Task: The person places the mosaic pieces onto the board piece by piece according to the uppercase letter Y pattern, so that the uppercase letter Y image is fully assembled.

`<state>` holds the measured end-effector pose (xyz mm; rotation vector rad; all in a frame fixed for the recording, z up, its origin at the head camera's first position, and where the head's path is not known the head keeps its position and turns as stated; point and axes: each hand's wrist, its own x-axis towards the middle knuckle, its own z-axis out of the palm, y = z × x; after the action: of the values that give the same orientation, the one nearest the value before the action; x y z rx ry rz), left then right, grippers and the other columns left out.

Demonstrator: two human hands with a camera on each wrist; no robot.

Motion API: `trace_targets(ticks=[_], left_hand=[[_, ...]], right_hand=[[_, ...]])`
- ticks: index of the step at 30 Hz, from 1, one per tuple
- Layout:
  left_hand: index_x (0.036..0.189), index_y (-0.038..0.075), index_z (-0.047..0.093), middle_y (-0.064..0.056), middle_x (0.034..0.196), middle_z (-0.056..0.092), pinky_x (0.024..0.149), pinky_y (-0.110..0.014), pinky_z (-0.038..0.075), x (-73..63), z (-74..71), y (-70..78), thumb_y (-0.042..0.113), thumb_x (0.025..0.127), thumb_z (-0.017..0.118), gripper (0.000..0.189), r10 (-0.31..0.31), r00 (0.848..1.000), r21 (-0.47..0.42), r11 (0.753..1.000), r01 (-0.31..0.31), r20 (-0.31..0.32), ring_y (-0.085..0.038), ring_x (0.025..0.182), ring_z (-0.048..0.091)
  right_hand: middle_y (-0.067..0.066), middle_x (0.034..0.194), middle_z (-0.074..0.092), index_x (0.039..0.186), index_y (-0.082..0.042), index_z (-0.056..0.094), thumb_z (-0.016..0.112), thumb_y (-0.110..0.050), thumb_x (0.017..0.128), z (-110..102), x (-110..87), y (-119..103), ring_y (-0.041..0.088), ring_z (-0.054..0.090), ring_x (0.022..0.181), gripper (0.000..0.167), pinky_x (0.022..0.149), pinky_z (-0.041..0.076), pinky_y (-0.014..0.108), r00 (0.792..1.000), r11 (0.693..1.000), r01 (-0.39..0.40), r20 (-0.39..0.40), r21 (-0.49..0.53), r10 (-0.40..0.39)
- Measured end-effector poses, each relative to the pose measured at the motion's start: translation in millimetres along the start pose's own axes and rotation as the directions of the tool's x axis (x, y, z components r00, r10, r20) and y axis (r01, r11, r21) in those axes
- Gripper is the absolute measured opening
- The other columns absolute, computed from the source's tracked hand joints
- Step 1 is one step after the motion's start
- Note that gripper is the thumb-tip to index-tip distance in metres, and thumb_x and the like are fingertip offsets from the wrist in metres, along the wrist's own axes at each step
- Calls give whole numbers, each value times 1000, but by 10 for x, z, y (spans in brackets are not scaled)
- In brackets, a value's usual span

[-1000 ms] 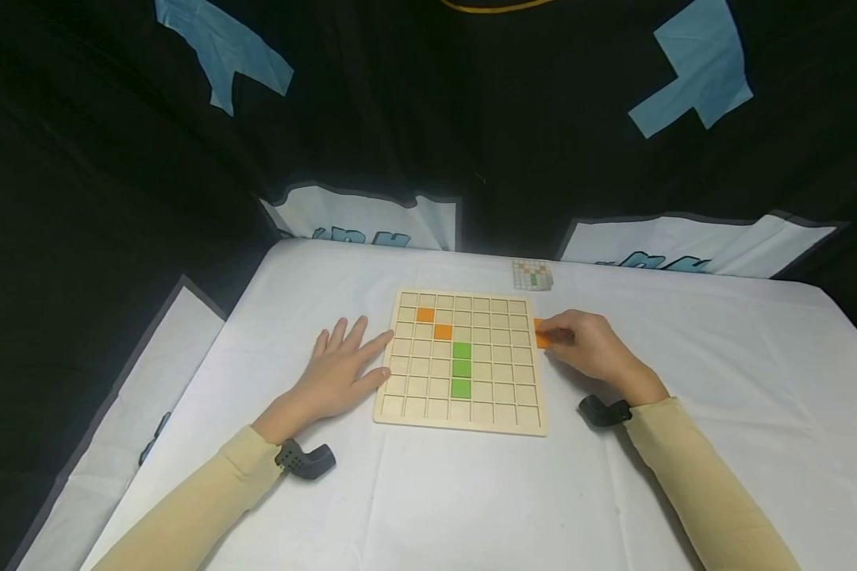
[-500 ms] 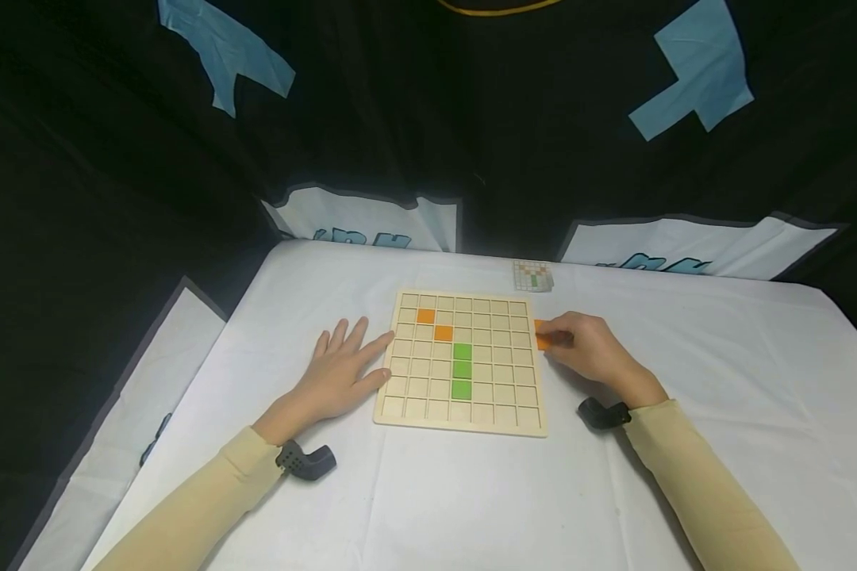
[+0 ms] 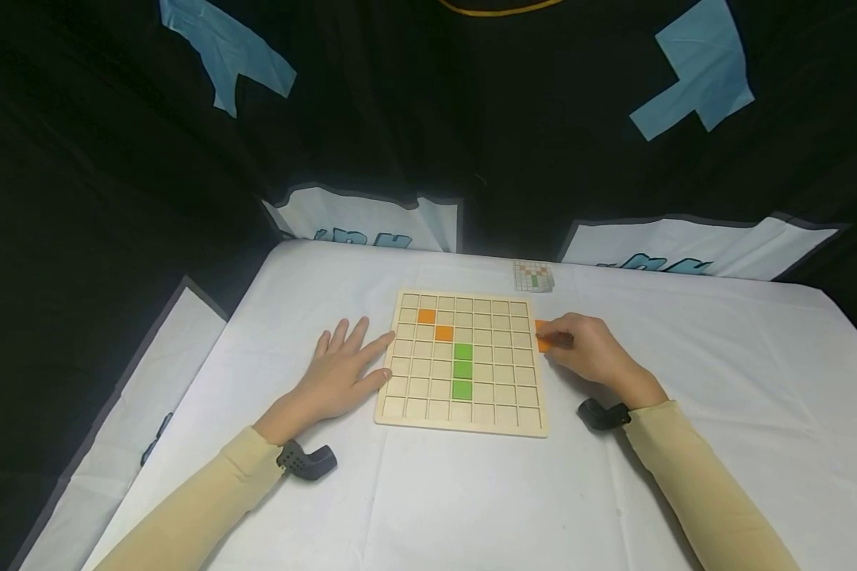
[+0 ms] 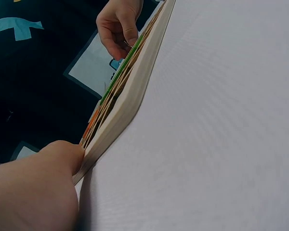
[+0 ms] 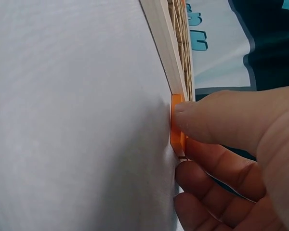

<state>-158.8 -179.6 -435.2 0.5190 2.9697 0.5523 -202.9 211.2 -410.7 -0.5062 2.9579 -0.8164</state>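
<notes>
A pale wooden grid board (image 3: 503,396) lies on the white table. Three green tiles (image 3: 463,370) form a column in its cells, and two orange tiles (image 3: 426,316) sit diagonally above them. My left hand (image 3: 336,377) lies spread at the board's left side, thumb and index fingertip right at the edge. Beyond the opposite edge, my right hand (image 3: 589,345) pinches an orange tile (image 5: 176,130), partly hidden by the fingers. In the right wrist view the thumb presses on this tile, which stands against the end of the board's side.
A small card (image 3: 533,276) printed with a coloured grid lies behind the board's far right corner. White cloth (image 3: 457,500) covers the table. Black curtains (image 3: 400,119) with pale blue tape patches rise behind it. Each wrist wears a dark camera band (image 3: 307,461).
</notes>
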Motion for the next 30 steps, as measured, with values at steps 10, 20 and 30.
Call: trace_targets(ticks=[10, 20, 30], left_hand=[[159, 22, 38, -26, 169, 15, 122, -73, 3, 3, 11, -5, 45, 102, 52, 63, -4, 1000, -4, 1000, 4, 4, -53, 156, 4], [159, 21, 39, -26, 168, 17, 122, -73, 4, -9, -8, 12, 45, 102, 52, 62, -1, 1000, -7, 1000, 1, -2, -54, 156, 5], [159, 21, 39, -26, 168, 18, 122, -73, 4, -13, -18, 21, 45, 102, 53, 63, -3, 1000, -1, 1000, 3, -6, -54, 155, 6]], right_hand=[[20, 113, 72, 115, 0, 75, 73, 5, 83, -14, -15, -27, 32, 66, 100, 32, 95, 56, 51, 1000, 1000, -9, 27, 1, 9], [16, 105, 71, 108, -1, 77, 75, 4, 82, -3, -13, -18, 25, 58, 88, 26, 80, 51, 38, 1000, 1000, -2, 30, 0, 2], [15, 103, 71, 107, 0, 78, 75, 5, 82, 13, -5, -1, 25, 58, 87, 26, 80, 52, 37, 1000, 1000, 2, 25, -5, -2]])
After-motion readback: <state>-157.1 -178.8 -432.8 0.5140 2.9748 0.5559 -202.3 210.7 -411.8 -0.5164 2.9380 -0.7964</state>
